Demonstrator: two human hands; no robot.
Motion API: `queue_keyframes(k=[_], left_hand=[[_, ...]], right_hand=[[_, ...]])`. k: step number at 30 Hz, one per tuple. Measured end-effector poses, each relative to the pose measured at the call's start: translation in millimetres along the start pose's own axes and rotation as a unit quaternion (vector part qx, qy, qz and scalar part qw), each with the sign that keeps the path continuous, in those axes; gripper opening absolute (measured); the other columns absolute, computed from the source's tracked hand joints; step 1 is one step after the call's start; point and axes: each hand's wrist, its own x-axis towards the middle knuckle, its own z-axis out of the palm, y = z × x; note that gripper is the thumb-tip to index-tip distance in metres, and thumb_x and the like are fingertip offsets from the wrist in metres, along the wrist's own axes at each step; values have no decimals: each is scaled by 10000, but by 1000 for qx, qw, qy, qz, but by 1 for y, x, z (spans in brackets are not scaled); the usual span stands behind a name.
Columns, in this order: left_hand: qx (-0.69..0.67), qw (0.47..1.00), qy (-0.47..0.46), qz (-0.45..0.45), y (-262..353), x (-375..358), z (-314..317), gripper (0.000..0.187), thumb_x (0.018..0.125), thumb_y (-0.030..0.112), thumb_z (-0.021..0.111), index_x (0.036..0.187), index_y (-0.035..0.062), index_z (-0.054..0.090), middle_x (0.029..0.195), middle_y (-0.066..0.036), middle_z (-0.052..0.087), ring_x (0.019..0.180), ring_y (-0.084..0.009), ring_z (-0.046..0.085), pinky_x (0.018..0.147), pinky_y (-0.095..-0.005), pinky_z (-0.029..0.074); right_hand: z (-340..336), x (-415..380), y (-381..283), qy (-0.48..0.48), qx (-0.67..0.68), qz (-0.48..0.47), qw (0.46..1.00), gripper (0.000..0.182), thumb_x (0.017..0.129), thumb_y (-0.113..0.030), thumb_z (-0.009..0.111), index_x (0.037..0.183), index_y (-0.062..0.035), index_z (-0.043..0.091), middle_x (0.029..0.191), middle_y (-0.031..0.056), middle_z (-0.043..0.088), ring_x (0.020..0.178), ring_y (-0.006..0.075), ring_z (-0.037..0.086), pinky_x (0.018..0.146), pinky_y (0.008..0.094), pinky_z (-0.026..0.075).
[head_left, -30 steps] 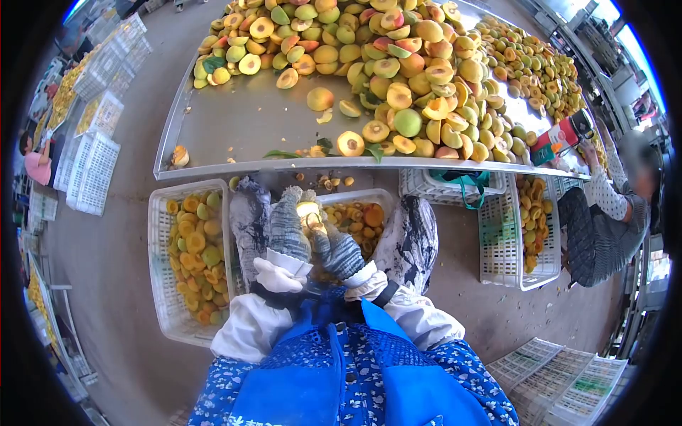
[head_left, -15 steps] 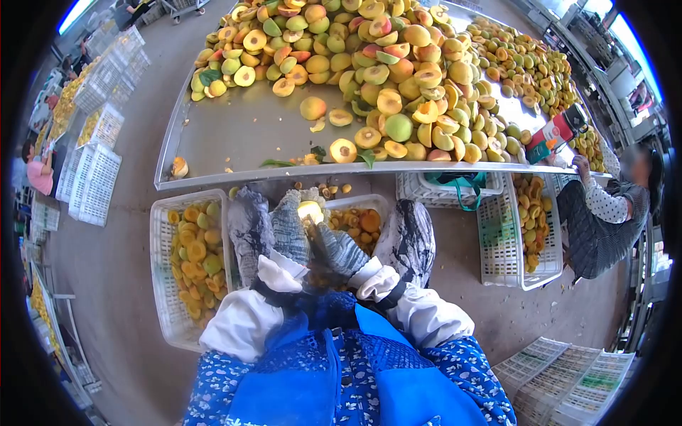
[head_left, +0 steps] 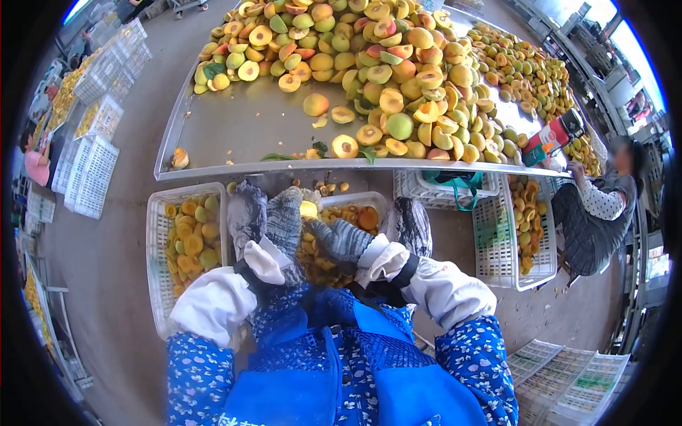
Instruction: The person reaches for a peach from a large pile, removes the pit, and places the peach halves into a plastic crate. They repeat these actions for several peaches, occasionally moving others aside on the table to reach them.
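While fruit (head_left: 391, 101) partly covers the table (head_left: 241, 128), crates (head_left: 90, 181) dot the floor (head_left: 128, 284).

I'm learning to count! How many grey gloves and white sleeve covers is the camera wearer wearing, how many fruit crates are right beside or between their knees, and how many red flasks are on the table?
Grey gloves: 2
White sleeve covers: 2
Fruit crates: 2
Red flask: 1
Total: 7

Faces a table (head_left: 234, 135), with heaped fruit (head_left: 398, 64) across its far and right parts, a bottle (head_left: 555, 136) on its near right side. Has a tub of fruit (head_left: 382, 201) between the legs (head_left: 245, 213), a fruit piece (head_left: 308, 209) between left hand (head_left: 284, 220) and right hand (head_left: 341, 238), a filled crate (head_left: 153, 263) left, a second crate (head_left: 494, 234) right, a seated co-worker (head_left: 593, 224) beyond.
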Motion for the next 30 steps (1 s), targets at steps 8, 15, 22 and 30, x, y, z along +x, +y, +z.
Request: queue_keyframes(k=[8,15,22,30], left_hand=[[257,933,20,250,8,-12,-13,270,869,206,421,893,-10,581,805,-85,614,730,-171,565,677,-274,444],[189,980,59,-12,-21,-25,-19,237,854,116,397,1024,2,517,944,-123,554,877,-209,518,800,-289,402],[260,958,-83,-85,20,-24,-22,306,856,66,383,1146,-1,452,1089,-130,500,1017,-214,479,884,-288,390],[-98,989,-112,-19,-1,-45,-39,307,867,138,394,1139,2,440,1074,-130,500,1005,-213,485,883,-289,394]], right_hand=[[30,0,-11,126,-68,-25,989,415,798,-131,451,1175,39,412,714,211,547,547,328,536,452,410,397],[3,5,-24,-14,188,85,978,285,843,-175,409,1034,12,511,658,192,556,563,339,551,480,431,414],[6,2,-21,-65,123,45,989,314,859,-168,415,1143,-51,480,745,194,572,615,295,565,541,366,436],[26,-1,-27,25,376,89,922,348,858,-121,418,1199,-48,416,741,156,577,599,271,559,508,357,432]])
